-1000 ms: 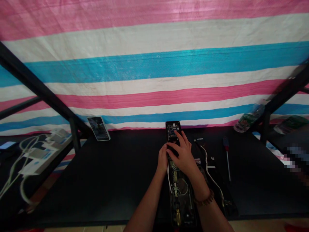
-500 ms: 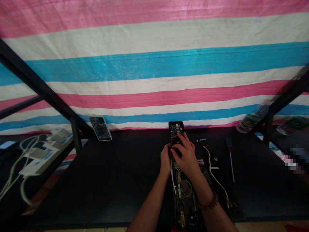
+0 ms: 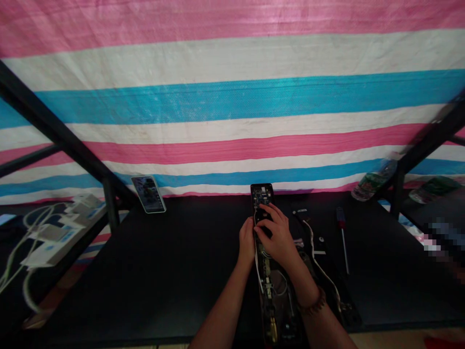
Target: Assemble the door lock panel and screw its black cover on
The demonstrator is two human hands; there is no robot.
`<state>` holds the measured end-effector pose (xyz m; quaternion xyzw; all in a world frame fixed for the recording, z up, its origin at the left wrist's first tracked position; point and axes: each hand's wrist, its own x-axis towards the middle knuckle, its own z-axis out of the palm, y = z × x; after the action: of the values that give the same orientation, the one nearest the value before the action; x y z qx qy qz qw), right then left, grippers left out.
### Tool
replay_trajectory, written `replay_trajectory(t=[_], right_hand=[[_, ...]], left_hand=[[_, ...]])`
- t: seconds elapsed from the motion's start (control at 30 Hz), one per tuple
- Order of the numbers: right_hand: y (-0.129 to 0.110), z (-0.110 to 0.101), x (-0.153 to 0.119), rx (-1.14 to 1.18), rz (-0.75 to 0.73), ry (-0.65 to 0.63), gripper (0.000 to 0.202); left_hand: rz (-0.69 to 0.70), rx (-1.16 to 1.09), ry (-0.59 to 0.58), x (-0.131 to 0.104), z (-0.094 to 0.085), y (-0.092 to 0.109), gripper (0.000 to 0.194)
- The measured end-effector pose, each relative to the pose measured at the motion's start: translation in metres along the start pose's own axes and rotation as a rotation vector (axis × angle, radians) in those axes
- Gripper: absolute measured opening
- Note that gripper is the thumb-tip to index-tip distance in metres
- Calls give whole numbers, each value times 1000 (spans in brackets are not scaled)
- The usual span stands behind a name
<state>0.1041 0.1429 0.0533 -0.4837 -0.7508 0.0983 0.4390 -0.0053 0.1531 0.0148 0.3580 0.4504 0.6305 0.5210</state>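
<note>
A long, narrow black device housing (image 3: 275, 286) lies opened in front of me, with a circuit board (image 3: 262, 195) at its far end and brass-coloured fittings (image 3: 273, 329) at its near end. My left hand (image 3: 247, 241) is closed along the housing's left edge. Over the housing, below the board, my right hand (image 3: 276, 235) has thumb and forefinger brought together at the left side. Whatever they pinch is too small to make out. A thin white cable (image 3: 258, 271) runs down the left edge from beneath the fingers.
Right of the housing lie another black part with a white cable (image 3: 320, 266), small loose parts and a screwdriver (image 3: 342, 232). A phone (image 3: 148, 194) leans at the back left, a plastic bottle (image 3: 374, 182) at the back right. A power strip (image 3: 65, 232) with cables sits far left.
The right hand's fingers have drawn down from the board toward the housing's left edge. My left hand keeps its hold. The whole view has shifted slightly.
</note>
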Motion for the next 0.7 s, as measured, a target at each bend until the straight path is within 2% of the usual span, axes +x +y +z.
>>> replay_trajectory(t=[0.23,0.7], right_hand=[[-4,-5,3,149,8,96,13],[-4,-6,3,144,-35,75,7]], left_hand=[[-11,-58,-66,5,0,-4,40],[-9,-111,-96,7,0,-5,58]])
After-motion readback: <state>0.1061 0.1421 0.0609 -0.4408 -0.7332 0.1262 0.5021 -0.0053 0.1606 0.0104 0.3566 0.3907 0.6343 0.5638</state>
